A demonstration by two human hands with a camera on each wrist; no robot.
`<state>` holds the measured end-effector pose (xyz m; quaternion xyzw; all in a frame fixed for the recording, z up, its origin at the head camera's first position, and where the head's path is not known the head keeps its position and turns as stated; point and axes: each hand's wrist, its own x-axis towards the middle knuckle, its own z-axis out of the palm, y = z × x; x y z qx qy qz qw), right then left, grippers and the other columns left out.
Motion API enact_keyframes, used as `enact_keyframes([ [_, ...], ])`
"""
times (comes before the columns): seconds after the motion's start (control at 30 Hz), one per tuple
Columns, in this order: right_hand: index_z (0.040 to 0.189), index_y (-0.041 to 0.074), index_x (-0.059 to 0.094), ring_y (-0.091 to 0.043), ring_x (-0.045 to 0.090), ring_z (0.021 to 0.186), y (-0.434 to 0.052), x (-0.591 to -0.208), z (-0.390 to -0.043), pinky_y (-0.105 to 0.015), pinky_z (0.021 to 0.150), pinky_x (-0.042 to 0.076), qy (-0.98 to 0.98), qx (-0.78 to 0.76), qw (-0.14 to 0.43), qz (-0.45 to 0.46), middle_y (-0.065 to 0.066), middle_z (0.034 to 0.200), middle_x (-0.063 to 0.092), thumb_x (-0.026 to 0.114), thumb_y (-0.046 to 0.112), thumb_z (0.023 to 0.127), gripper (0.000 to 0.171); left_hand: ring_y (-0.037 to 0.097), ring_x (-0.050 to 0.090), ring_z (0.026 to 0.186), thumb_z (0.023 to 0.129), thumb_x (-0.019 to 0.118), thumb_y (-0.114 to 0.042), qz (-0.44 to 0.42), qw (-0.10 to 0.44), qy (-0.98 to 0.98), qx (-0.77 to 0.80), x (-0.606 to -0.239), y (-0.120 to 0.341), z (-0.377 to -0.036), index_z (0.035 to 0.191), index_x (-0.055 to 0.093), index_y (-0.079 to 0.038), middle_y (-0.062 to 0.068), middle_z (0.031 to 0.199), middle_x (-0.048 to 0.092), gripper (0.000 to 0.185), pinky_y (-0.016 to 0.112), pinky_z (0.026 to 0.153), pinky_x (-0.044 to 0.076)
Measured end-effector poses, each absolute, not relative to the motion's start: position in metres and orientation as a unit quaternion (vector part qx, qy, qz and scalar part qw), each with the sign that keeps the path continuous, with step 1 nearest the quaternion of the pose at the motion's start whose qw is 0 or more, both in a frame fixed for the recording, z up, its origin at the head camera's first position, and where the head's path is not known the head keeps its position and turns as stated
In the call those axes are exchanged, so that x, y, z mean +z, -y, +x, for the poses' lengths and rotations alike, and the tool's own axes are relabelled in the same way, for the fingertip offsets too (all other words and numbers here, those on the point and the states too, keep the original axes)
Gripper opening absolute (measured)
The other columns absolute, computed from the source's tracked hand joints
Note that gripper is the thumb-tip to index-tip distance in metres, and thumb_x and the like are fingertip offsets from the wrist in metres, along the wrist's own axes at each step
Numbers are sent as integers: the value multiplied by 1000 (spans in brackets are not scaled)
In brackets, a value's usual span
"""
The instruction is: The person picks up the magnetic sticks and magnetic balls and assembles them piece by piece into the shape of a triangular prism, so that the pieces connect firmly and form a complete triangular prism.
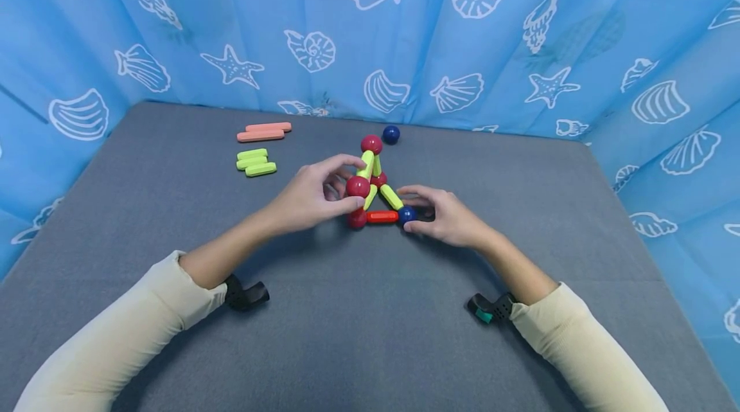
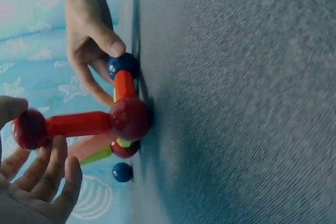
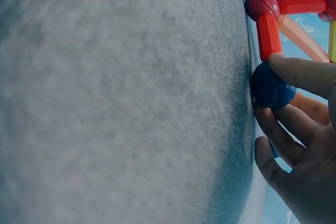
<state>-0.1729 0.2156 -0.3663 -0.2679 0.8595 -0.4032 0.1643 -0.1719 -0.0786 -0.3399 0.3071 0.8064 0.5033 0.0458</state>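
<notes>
A frame of toy building rods and balls stands on the table between the hands. My left hand (image 1: 315,190) holds the upper front red ball (image 1: 358,186) between thumb and fingers. Below it, an upright red rod (image 2: 79,124) joins the lower front red ball (image 2: 131,119). A short red rod (image 1: 382,216) runs from there to a blue ball (image 1: 407,215), which my right hand (image 1: 448,216) pinches. Yellow-green rods (image 1: 391,197) link to the back red ball (image 1: 379,179); another red ball (image 1: 371,144) tops the back. A pale orange rod (image 3: 302,38) slants through the frame.
A loose blue ball (image 1: 391,135) lies behind the frame. At the back left are two orange rods (image 1: 261,135) and three yellow-green rods (image 1: 261,169). A blue shell-patterned curtain (image 1: 231,13) borders the grey table (image 1: 370,335) at the back and sides.
</notes>
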Motion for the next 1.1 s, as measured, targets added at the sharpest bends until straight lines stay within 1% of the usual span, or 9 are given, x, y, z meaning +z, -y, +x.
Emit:
enact_keyframes([
  [0.13, 142, 4, 49, -25, 57, 126, -215, -365, -171, -50, 105, 42, -864, -398, 162, -262, -13, 135, 62, 76, 10, 88, 61, 19, 61, 96, 91, 72, -17, 317, 48, -806, 498, -341, 79, -171, 138, 54, -12, 5, 121, 63, 51, 36, 79, 54],
  [0.27, 139, 2, 53, -25, 60, 122, -214, -364, -170, -47, 102, 46, -866, -394, 160, -263, -13, 132, 63, 79, 14, 86, 60, 18, 59, 101, 92, 70, -16, 321, 48, -808, 491, -342, 80, -172, 141, 53, -13, 5, 127, 61, 52, 36, 82, 53],
  [0.37, 135, 0, 56, -25, 62, 117, -213, -363, -170, -47, 98, 49, -865, -391, 164, -267, -13, 128, 65, 79, 18, 86, 57, 19, 60, 101, 93, 69, -18, 312, 55, -813, 488, -342, 81, -173, 144, 49, -13, 6, 127, 61, 55, 36, 81, 53],
  [0.47, 133, -1, 58, -27, 64, 112, -212, -360, -175, -49, 94, 50, -865, -390, 163, -270, -14, 125, 66, 77, 19, 88, 53, 20, 60, 97, 91, 72, -22, 283, 70, -831, 473, -346, 81, -174, 145, 45, -12, 6, 123, 61, 62, 36, 76, 53],
  [0.6, 137, -1, 53, -29, 63, 109, -208, -356, -187, -49, 91, 52, -870, -388, 146, -268, -17, 131, 61, 75, 21, 90, 57, 20, 60, 91, 86, 79, -27, 240, 108, -863, 432, -355, 77, -175, 143, 46, -11, 5, 116, 62, 67, 35, 73, 53],
  [0.77, 145, 0, 44, -32, 60, 116, -198, -356, -208, -50, 95, 50, -871, -395, 132, -262, -19, 145, 50, 70, 20, 93, 61, 22, 60, 101, 87, 78, -27, 231, 128, -873, 410, -368, 70, -176, 139, 49, -9, 7, 119, 64, 62, 39, 84, 53],
  [0.9, 149, 3, 40, -33, 51, 128, -190, -355, -219, -53, 103, 44, -856, -414, 160, -264, -17, 151, 43, 66, 13, 95, 61, 24, 59, 112, 90, 76, -24, 234, 118, -873, 412, -371, 69, -176, 140, 50, -8, 9, 127, 63, 58, 45, 94, 50],
  [1.0, 149, 4, 39, -33, 45, 134, -186, -355, -221, -53, 106, 40, -843, -434, 183, -261, -16, 151, 43, 65, 8, 94, 61, 25, 59, 113, 90, 76, -23, 235, 117, -873, 412, -371, 69, -177, 139, 51, -7, 10, 127, 63, 57, 47, 96, 49],
  [1.1, 149, 3, 39, -35, 46, 133, -186, -357, -222, -54, 106, 40, -837, -444, 186, -258, -17, 148, 45, 65, 4, 93, 61, 24, 59, 112, 90, 75, -23, 236, 120, -872, 412, -371, 70, -178, 138, 52, -8, 9, 126, 64, 55, 46, 95, 49],
])
